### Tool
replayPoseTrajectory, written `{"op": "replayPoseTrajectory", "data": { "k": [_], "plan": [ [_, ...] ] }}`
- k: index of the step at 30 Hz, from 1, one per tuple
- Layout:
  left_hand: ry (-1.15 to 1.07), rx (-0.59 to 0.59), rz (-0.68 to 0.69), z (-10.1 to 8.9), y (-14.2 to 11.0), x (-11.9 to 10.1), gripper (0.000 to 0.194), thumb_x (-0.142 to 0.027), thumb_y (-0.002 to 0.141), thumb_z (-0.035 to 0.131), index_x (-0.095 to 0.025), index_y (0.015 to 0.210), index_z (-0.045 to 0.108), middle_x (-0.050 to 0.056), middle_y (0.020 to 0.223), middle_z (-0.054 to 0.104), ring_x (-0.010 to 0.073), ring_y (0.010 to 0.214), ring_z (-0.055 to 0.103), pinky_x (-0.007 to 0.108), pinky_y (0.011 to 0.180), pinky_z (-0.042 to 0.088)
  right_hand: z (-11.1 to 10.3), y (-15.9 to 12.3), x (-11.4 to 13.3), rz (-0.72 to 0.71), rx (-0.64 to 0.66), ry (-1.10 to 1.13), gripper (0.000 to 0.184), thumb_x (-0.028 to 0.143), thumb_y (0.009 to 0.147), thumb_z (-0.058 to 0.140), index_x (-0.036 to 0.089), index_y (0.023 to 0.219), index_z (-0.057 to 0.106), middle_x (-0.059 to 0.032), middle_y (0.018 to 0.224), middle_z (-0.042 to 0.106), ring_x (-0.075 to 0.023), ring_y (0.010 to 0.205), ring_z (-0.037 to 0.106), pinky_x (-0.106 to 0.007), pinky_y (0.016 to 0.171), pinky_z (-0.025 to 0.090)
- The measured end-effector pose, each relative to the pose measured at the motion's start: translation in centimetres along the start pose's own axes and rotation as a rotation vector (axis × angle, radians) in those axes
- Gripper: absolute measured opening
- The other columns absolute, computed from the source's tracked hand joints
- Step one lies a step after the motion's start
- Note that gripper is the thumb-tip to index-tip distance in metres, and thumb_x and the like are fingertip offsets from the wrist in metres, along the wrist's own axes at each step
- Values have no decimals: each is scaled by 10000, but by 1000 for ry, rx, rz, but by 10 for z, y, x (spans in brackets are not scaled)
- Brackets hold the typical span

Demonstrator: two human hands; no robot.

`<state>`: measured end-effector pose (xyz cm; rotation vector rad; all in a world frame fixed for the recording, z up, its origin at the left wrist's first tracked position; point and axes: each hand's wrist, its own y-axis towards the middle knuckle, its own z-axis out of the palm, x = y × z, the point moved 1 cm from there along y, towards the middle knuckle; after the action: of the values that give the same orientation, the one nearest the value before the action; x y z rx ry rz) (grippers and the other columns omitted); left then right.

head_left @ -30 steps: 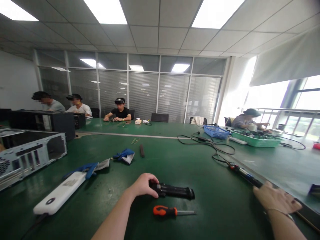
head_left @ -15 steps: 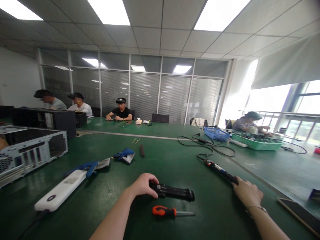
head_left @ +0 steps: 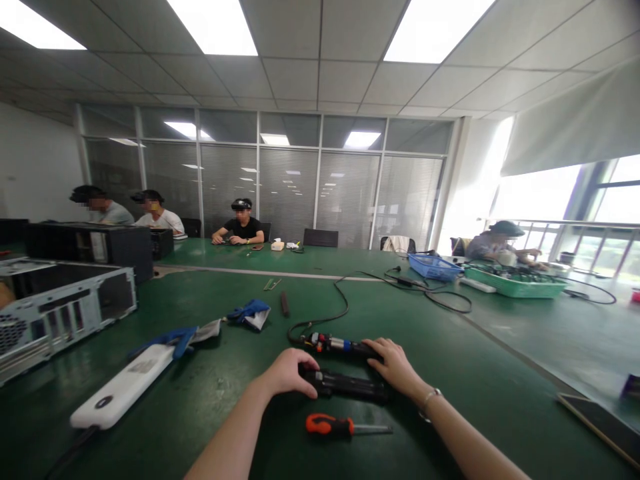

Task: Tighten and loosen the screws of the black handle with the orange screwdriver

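My left hand (head_left: 291, 375) is closed round the left end of a black casing half (head_left: 350, 387), long and tube-like, lying on the green table. Just beyond it is a corded black tool body (head_left: 340, 345), slim and cylindrical, with a blue-and-silver band and bare red parts at its cable end. My right hand (head_left: 395, 363) grips the black right end of this tool body; some fingers are hidden from me. A screwdriver (head_left: 330, 425) with an orange-and-black handle lies nearest me, untouched, its shaft pointing right.
Left are a white power strip (head_left: 125, 387), blue-grey gloves (head_left: 250, 313) and an open computer case (head_left: 70, 313). A dark bar (head_left: 285, 304) lies mid-table. The tool's cable (head_left: 345, 300) runs back toward blue (head_left: 434, 267) and green baskets (head_left: 525, 285). A phone (head_left: 600, 420) lies right; several people sit farther off.
My right hand has brought the corded tool body left, from the right side of the table to just behind the casing half. Its cable has followed. My left hand stays in place.
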<state>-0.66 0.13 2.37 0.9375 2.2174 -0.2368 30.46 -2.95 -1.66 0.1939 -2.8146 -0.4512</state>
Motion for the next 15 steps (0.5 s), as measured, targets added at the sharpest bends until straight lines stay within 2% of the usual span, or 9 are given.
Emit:
{"op": "replayPoseTrajectory", "data": {
  "k": [3,6,15],
  "plan": [
    [33,-9,4,0,0,2,516,-442,523,831,-220,980,738,23,946,710,235,898,637,283,776,456,0,1,18,-68,35,62,436,350,838,541,306,1271,546,-48,1129,613,-237,1053,520,-351,940,357],
    [57,-6,4,-1,0,2,531,-451,509,839,-235,984,738,11,935,723,232,893,645,278,776,452,-3,0,24,-98,53,104,425,346,844,537,301,1266,550,-54,1129,611,-239,1052,519,-356,940,359],
    [91,3,49,1,-2,1,497,-435,546,819,-255,1002,736,3,964,725,230,900,649,267,758,452,-13,-6,11,-137,96,159,422,363,857,522,276,1268,560,-69,1101,624,-248,1031,540,-406,972,357]
  ]
}}
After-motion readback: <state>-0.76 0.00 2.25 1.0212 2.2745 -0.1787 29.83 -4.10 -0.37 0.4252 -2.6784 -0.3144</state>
